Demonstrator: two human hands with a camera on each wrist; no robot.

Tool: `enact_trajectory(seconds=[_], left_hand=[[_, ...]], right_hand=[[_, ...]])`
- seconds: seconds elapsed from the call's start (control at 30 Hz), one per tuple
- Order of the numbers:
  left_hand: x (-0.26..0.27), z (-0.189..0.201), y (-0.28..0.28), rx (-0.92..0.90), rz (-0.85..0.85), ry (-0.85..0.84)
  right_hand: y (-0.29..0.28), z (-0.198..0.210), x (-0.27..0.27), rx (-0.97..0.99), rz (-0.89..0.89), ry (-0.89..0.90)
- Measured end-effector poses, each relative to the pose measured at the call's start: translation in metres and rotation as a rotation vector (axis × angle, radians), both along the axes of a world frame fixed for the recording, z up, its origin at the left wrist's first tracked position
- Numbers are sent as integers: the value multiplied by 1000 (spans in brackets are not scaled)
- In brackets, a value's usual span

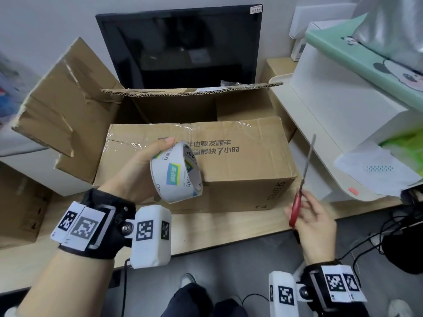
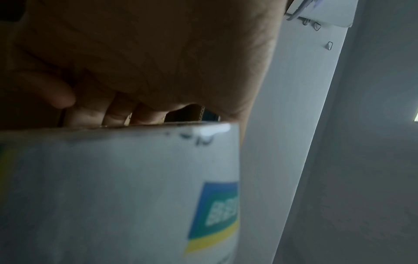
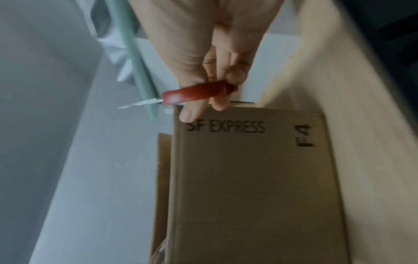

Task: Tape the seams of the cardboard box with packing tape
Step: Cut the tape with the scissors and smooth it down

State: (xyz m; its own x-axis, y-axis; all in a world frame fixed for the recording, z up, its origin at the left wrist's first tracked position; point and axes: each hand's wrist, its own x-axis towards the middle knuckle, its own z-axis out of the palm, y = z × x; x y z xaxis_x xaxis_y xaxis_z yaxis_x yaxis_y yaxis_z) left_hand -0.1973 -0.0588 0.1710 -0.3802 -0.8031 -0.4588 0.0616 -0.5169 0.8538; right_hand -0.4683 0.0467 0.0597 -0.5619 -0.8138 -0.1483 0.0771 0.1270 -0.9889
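Note:
A brown cardboard box (image 1: 240, 161) printed with black characters stands on the desk; its near flap is folded down, while the far flap (image 1: 187, 90) and the left flap (image 1: 61, 106) stand open. My left hand (image 1: 139, 170) grips a roll of packing tape (image 1: 176, 172) with a white, blue and green wrapper above the box's near left corner. The roll (image 2: 117, 192) fills the left wrist view. To the right of the box, my right hand (image 1: 313, 223) holds red-handled scissors (image 1: 299, 202) with the blades pointing up. In the right wrist view the scissors (image 3: 194, 94) hover over the box (image 3: 248, 178).
A dark monitor (image 1: 180, 46) stands behind the box. A white shelf unit (image 1: 338, 115) with paper and a green panda-print item stands close on the right. A second cardboard box (image 1: 20, 209) sits lower left. Cables hang beyond the desk's front edge (image 1: 229, 241).

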Motion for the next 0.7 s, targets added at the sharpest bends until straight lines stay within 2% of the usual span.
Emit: enact_trajectory(seconds=[0.13, 0.23, 0.37, 0.47, 0.7], left_hand=[[4, -4, -2, 0, -26, 4], [8, -7, -2, 1, -49, 7], [13, -12, -4, 6, -38, 18], [15, -16, -4, 23, -43, 29], [17, -19, -4, -27, -13, 38]], right_hand=[[-19, 46, 9, -124, 153, 415], [-43, 65, 16, -64, 241, 840], [-70, 83, 24, 46, 386, 1242], [-82, 87, 23, 69, 464, 1367], [-99, 83, 45, -129, 494, 1530]])
